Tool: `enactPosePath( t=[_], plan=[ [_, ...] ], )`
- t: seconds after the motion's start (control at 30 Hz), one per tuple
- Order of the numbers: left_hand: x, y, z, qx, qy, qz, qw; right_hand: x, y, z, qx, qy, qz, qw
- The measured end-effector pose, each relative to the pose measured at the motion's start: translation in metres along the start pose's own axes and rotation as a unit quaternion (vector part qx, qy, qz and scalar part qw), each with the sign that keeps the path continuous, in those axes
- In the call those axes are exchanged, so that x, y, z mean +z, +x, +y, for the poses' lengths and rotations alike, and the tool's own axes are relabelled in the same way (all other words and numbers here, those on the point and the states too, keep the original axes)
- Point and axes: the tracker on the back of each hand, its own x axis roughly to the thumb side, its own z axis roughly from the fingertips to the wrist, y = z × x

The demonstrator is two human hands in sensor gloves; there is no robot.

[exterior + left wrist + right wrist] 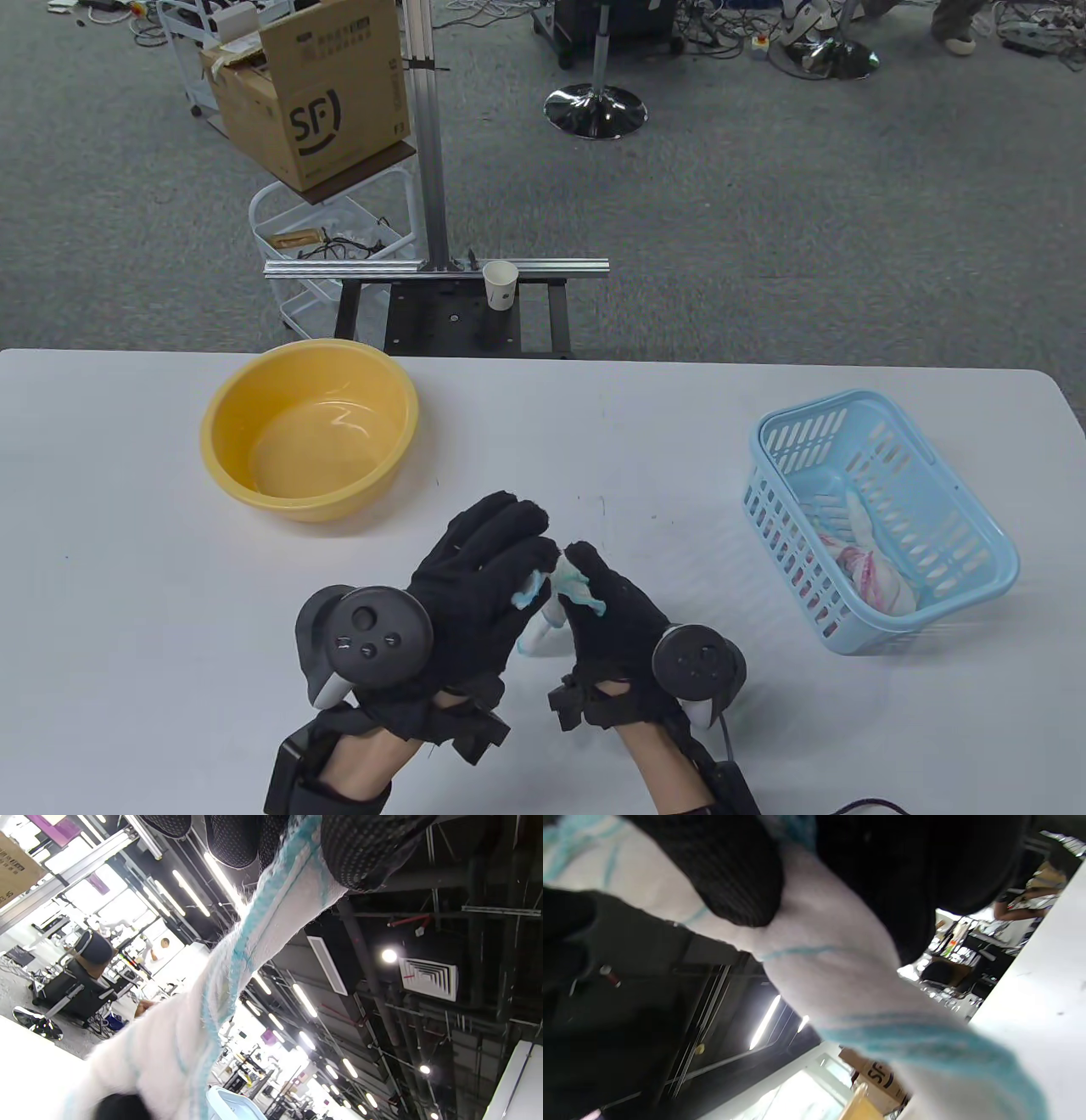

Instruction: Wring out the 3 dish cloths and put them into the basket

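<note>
Yellow bowl (310, 427) sits at the table's (594, 441) far left, nothing visible in it but a shine of light on its bottom. Blue basket (882, 518) stands well apart on the right, tilted a little, with a pink-and-white cloth (865, 564) and a white cloth (861, 514) already lying inside. Beyond the table: a paper cup (501, 283) on a metal rail, a cardboard box (314, 89) on a white cart.

Both hands meet at the near middle, above the tabletop. The left hand (475, 586) curls its fingers round the upper end of a white, blue-striped towel (551, 590); the right hand (615, 632) grips the lower end, thumb pressed into it. Between them the towel is twisted into a tight rope, as the left wrist view shows. Nothing lies between the hands and the basket.
</note>
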Motion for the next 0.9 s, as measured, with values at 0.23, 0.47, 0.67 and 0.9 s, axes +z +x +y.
enactPosePath(
  t=[0.23, 0.47, 0.67, 0.9],
  plan=[
    [0.013, -0.039, -0.001, 0.031, 0.001, 0.05, 0.998, -0.003, -0.017, -0.017, -0.105, -0.063, 0.092, 0.988],
    [0.018, -0.105, -0.02, 0.15, -0.011, 0.149, 0.977, -0.004, -0.026, -0.021, -0.19, -0.073, 0.133, 0.97],
    [0.026, -0.164, -0.055, 0.223, -0.05, 0.252, 0.94, -0.004, -0.031, -0.019, -0.233, -0.063, 0.15, 0.959],
    [0.045, -0.205, -0.078, 0.278, -0.074, 0.325, 0.901, -0.004, -0.042, -0.021, -0.245, -0.061, 0.172, 0.952]
  ],
)
